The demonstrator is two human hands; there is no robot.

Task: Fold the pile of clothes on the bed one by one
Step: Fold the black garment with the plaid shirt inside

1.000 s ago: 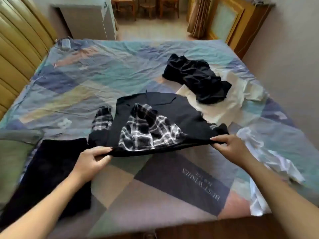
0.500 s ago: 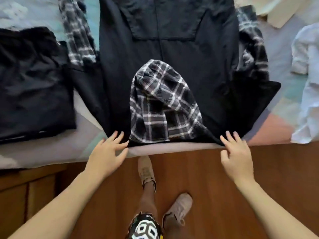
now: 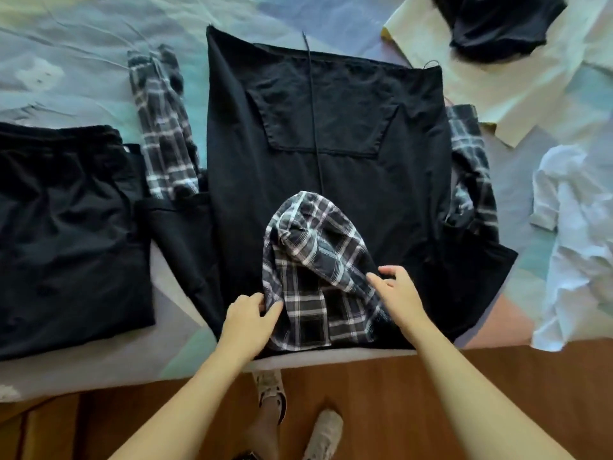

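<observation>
While the black hoodie (image 3: 331, 154) lies flat on the quilted bed (image 3: 83, 61), both hands work its crumpled plaid hood (image 3: 315, 270). Left hand (image 3: 248, 320) pinches the hood's edge; right hand (image 3: 399, 293) rests on it, fingers loosely spread.

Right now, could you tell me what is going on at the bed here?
A person standing at the bed's edge is folding clothes. A black hoodie lies spread flat, front up, its plaid sleeves out to either side. The left hand pinches the left edge of the plaid hood, and the right hand touches its right side. Black shorts lie flat at the left; a white shirt and a dark garment wait unfolded at the right.
</observation>
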